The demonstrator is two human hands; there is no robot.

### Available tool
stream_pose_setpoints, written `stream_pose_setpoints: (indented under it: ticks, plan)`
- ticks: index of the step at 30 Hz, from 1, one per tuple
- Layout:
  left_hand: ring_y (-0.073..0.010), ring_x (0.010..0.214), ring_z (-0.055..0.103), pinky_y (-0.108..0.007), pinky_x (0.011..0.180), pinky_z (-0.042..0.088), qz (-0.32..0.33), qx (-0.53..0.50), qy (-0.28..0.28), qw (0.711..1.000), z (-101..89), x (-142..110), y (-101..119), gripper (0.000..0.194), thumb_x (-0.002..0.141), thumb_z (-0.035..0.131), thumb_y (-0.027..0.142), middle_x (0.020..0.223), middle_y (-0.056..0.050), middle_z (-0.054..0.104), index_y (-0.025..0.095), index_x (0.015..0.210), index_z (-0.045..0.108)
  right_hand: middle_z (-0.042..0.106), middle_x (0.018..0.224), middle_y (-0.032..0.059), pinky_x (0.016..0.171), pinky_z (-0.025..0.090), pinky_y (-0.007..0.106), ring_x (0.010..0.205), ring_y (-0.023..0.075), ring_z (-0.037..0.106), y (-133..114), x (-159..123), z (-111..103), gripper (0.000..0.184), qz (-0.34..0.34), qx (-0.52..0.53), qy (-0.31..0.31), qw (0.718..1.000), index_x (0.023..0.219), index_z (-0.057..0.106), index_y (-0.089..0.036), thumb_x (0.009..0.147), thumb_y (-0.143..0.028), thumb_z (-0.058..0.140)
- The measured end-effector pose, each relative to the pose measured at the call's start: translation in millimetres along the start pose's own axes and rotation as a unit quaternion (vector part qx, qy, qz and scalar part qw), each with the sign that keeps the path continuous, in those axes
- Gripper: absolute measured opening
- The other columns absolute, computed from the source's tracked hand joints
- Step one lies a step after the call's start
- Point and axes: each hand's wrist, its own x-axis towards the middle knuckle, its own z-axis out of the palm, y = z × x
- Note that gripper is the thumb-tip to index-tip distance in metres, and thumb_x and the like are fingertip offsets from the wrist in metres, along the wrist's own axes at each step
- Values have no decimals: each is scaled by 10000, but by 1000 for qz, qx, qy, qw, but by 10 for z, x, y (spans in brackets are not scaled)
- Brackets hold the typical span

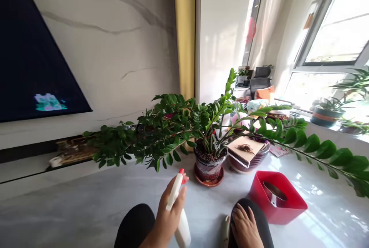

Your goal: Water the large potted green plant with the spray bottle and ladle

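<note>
My left hand (170, 208) is wrapped round the neck of a white spray bottle (182, 229) with a red nozzle and trigger. The nozzle points up and away from me, toward the potted plant. That leafy green plant (211, 130) spreads long stems to both sides. Its dark, glossy pot (208, 168) stands in a reddish-brown saucer (209, 182) on the floor, just beyond the bottle. My right hand (245, 223) lies on my right knee with fingers stretched out, holding nothing.
A red square bin (284, 215) with a metal pan-like object inside stands right of my knee. Behind the pot, a ribbed bowl (263, 153) bears a box lid (250, 148) with brown debris. One long stem arches over the right side. A screen (37, 59) hangs at left.
</note>
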Motion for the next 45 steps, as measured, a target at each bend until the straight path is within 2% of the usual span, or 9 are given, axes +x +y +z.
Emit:
stream_pose_setpoints:
  ticks: [4, 10, 13, 17, 20, 24, 29, 34, 45]
  plan:
    - [-255, 1169, 748, -319, 959, 637, 12, 9, -5, 1000, 19, 25, -37, 468, 1013, 585, 517, 1214, -130, 785, 184, 1319, 702, 779, 1253, 100, 1243, 325, 666, 1339, 366, 635, -38, -3, -30, 404, 27, 13, 7, 1000, 1157, 814, -240, 935, -107, 503]
    - [-193, 804, 722, -279, 715, 629, 14, 19, -9, 1000, 53, 48, -30, 399, 1016, 573, 514, 962, -72, 761, 191, 1177, 742, 779, 1237, 93, 1263, 302, 634, 1349, 352, 626, -56, 14, -78, 387, 37, 28, -1, 999, 1140, 807, -246, 919, -97, 526]
    - [-195, 768, 700, -293, 725, 632, 12, 22, -3, 1000, 60, 54, 13, 406, 1006, 574, 530, 858, -44, 718, 198, 1179, 729, 784, 1212, 81, 1263, 325, 597, 1334, 344, 637, -51, 15, -84, 360, 41, 35, 11, 998, 1104, 814, -270, 912, -115, 551]
    - [-186, 702, 656, -278, 662, 601, 14, 21, -23, 999, 65, 42, 30, 326, 1008, 568, 525, 758, -14, 660, 226, 946, 684, 782, 1203, 77, 1263, 326, 588, 1326, 340, 640, -42, 11, -79, 343, 41, 36, 17, 998, 1093, 815, -270, 921, -128, 554]
    - [-184, 689, 644, -268, 628, 578, 10, 15, -39, 999, 72, 17, -1, 310, 1010, 573, 515, 728, 0, 626, 236, 901, 650, 787, 1190, 78, 1271, 295, 593, 1320, 329, 643, -46, 16, -92, 335, 45, 43, 15, 998, 1082, 813, -255, 953, -132, 530]
    - [-193, 718, 681, -270, 640, 598, 6, 13, -42, 999, 72, -19, -66, 296, 1009, 584, 506, 760, 0, 650, 233, 1034, 697, 782, 1195, 90, 1266, 273, 636, 1335, 339, 632, -56, 21, -109, 343, 51, 47, 5, 998, 1081, 808, -228, 972, -114, 503]
    - [-245, 1067, 766, -331, 955, 641, 26, 32, -60, 997, 57, -68, -161, 351, 1004, 593, 491, 1080, -76, 796, 232, 1188, 743, 784, 1204, 86, 1263, 294, 630, 1337, 347, 631, -43, 14, -87, 336, 49, 52, 5, 997, 1097, 810, -240, 944, -114, 538]
    - [-256, 1213, 739, -343, 1031, 623, 18, 30, -71, 997, 67, -107, -233, 376, 1013, 587, 479, 1237, -108, 792, 235, 1256, 739, 781, 1221, 89, 1276, 263, 608, 1344, 332, 620, -49, 31, -130, 348, 50, 45, -6, 998, 1113, 807, -242, 950, -113, 527]
    - [-222, 1026, 789, -262, 873, 659, 77, 33, -55, 995, 88, -32, -237, 308, 1017, 596, 433, 1033, -72, 810, 216, 1175, 748, 762, 1181, 95, 1297, 186, 565, 1351, 305, 585, -49, 59, -238, 274, 34, 22, -28, 999, 1063, 780, -218, 975, -128, 536]
